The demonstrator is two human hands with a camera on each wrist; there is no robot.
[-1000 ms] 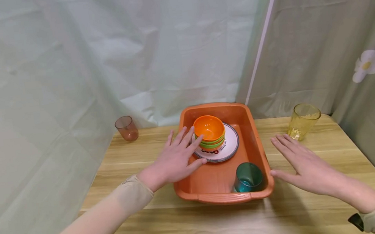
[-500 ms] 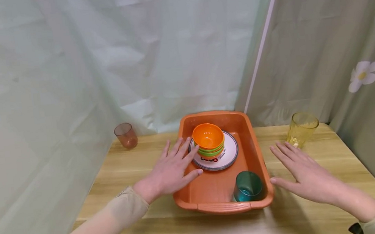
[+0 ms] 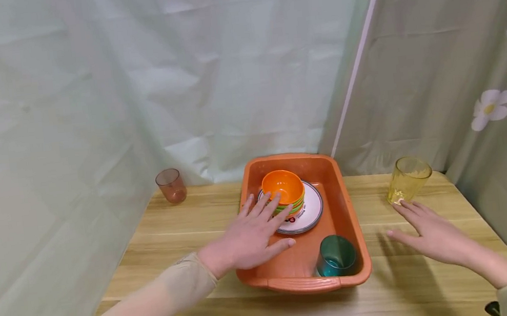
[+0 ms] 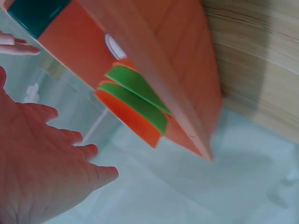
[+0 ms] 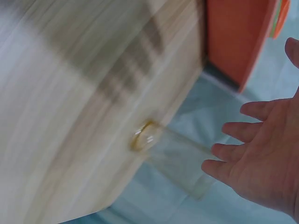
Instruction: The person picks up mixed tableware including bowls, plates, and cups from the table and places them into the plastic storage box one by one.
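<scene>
My left hand (image 3: 250, 235), fingers spread, hovers over the left side of an orange plastic basin (image 3: 360, 249). Its fingertips overlap a stack of orange and green bowls (image 3: 282, 183) in the head view. Those bowls stand on white plates (image 3: 313, 208) with a dark rim. A teal cup (image 3: 336, 256) sits in the basin's near right corner. To the basin's right my right hand (image 3: 435, 236) is held above the table with straight fingers, holding nothing. Just beyond its fingertips stands a yellow transparent glass (image 3: 409, 180); the right wrist view shows the glass (image 5: 180, 161) standing past the fingers.
A reddish transparent cup (image 3: 172, 186) stands at the far left corner of the wooden table (image 3: 177, 228). Pale curtains (image 3: 236, 77) hang behind the table and along both sides.
My right hand has moved right, away from the basin's edge and closer below the yellow glass. My left hand has shifted slightly right over the basin. The view has tilted up a little.
</scene>
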